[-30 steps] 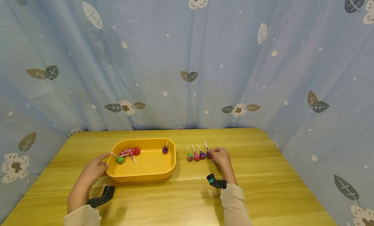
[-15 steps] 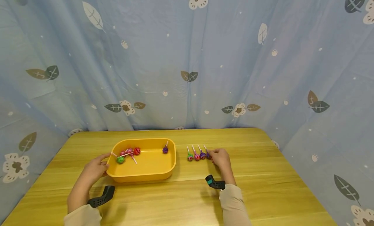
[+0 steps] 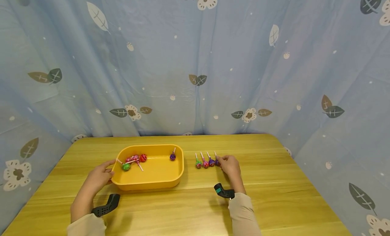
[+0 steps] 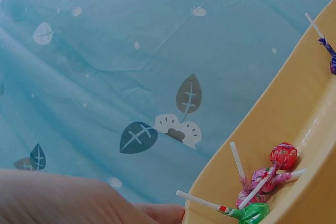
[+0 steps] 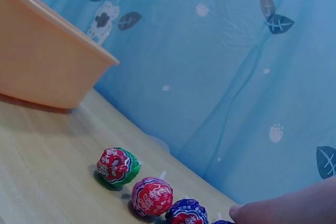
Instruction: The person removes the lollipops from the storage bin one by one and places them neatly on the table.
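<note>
A yellow bin [image 3: 149, 186] holds several lollipops: a green one [image 3: 126, 167], pink ones [image 3: 135, 157] and a red one [image 3: 143, 157] heaped at the left, and a purple one [image 3: 172, 156] at the right. My left hand [image 3: 96, 177] grips the bin's left end. Right of the bin, a green lollipop [image 3: 198, 164], a pink one [image 3: 205, 164] and a purple one [image 3: 211, 162] lie side by side, sticks pointing away. At the row's right end, my right hand [image 3: 230, 165] pinches another purple lollipop [image 3: 217, 162], partly hidden by the fingers.
Everything rests on a wooden table [image 3: 195, 209]. A blue patterned curtain [image 3: 170, 60] hangs along its far edge and at the sides. Each wrist wears a black camera mount, such as the right one [image 3: 224, 191].
The purple lollipop in my right hand has shifted slightly nearer and its stick is now closer in line with the row. My left hand and the bin have stayed put.
</note>
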Available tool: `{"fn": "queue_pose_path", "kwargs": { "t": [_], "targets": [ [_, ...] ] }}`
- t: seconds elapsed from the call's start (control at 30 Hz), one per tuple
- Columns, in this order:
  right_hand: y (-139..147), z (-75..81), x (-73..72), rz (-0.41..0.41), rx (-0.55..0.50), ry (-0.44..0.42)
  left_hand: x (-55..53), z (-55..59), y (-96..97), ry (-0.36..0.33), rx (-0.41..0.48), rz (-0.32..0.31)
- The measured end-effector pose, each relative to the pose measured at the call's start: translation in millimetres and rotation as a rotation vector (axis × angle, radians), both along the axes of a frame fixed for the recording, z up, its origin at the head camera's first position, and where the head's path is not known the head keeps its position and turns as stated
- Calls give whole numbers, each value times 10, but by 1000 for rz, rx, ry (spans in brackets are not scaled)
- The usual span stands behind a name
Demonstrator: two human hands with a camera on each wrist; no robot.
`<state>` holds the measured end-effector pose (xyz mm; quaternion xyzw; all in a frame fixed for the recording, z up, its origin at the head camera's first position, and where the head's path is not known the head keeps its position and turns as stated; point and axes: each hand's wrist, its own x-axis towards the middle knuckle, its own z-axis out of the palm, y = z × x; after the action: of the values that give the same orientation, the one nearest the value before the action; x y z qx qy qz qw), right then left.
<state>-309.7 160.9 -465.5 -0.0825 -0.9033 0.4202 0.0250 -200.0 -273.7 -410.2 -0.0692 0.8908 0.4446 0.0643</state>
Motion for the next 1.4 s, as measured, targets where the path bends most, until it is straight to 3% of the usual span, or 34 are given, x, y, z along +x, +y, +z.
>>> {"fn": "queue_pose_path", "kwargs": {
  "t": [0.47, 0.97, 1.4],
  "targets": [
    [28, 44, 41, 13, -121, -4, -13, -12, -1, 1, -6, 6],
    [32, -69, -14, -25, -31, 42, 0, -5, 1, 0, -3, 6],
    [23, -32, 12, -29, -69, 40, 3, -5, 0, -1, -1, 1]
  ]
}}
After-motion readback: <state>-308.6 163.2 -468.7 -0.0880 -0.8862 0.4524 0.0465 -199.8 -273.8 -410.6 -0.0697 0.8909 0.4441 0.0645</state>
